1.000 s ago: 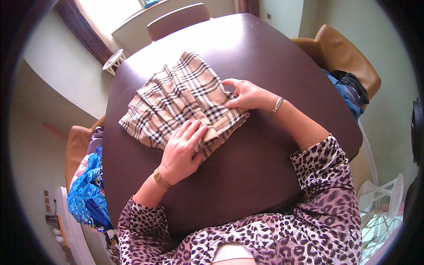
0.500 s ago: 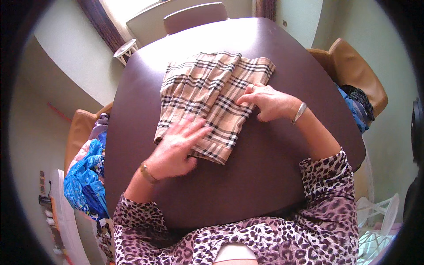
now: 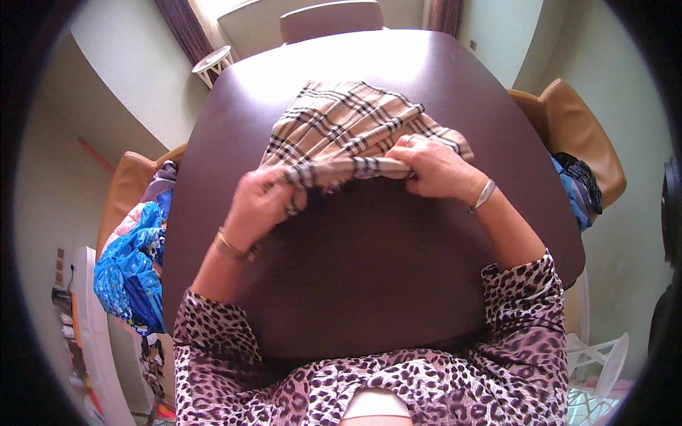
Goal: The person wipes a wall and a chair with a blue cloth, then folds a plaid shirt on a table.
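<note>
A beige garment with black and white plaid (image 3: 337,117) lies on the dark brown table (image 3: 341,284); whether it is a skirt or shorts, I cannot tell. Its far part rests in loose pleats on the tabletop. The near edge is lifted and bunched into a band between my hands. My left hand (image 3: 259,202), a little blurred, is closed round the left end of that band. Farther right, my right hand (image 3: 437,169) pinches the cloth with its thumb and fingers. A corner of the garment sticks out beyond my right knuckles.
Left of the table, a tan chair (image 3: 121,184) carries a pile of clothes with a shiny blue jacket (image 3: 131,259). Another tan chair (image 3: 586,135) at the right holds dark and blue clothes (image 3: 575,184). A chair back (image 3: 330,21) stands beyond the far edge, a white stool (image 3: 213,62) at far left.
Both hands, open over the cloth before, have taken hold of its near edge. That edge has been lifted and drawn away from me, and the flat folded garment is now bunched and skewed.
</note>
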Available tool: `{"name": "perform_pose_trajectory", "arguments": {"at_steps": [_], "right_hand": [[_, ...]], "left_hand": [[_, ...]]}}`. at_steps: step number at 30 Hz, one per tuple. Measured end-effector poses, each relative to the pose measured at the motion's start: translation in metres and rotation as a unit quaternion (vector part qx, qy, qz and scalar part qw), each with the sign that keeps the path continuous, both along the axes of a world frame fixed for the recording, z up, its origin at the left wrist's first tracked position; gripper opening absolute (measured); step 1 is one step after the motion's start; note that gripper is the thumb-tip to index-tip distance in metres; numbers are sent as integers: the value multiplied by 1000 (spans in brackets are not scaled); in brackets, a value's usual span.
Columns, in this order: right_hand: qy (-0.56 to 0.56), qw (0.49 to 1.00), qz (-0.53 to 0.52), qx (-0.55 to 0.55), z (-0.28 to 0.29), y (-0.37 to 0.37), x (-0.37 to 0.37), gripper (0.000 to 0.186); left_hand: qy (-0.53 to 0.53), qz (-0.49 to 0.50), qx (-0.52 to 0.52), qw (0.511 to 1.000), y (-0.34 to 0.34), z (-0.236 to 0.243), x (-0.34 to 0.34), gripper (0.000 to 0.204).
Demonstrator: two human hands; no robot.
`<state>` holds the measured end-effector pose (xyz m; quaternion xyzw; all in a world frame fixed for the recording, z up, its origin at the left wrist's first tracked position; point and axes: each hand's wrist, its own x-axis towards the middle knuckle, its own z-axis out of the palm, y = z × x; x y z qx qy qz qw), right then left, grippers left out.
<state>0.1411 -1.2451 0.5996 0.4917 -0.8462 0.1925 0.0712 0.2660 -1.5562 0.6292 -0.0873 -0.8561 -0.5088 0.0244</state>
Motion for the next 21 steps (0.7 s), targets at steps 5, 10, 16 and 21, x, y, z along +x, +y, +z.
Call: {"name": "perform_pose_trajectory", "arguments": {"at_steps": [5,10,16,21], "right_hand": [[-57,986,-119,-99,0,24,-31,25],[-267,938,-85,-207,13,43,-43,12],[-398,880,-62,-253,18,50,-46,11],[-462,859,-41,-217,0,65,-56,10]], "left_hand": [[-36,131,313,940,-74,-6,-19,16],[-36,164,329,929,-74,5,-18,18],[-98,33,317,943,-86,6,-13,19],[-232,-170,119,950,-80,21,-1,27]]}}
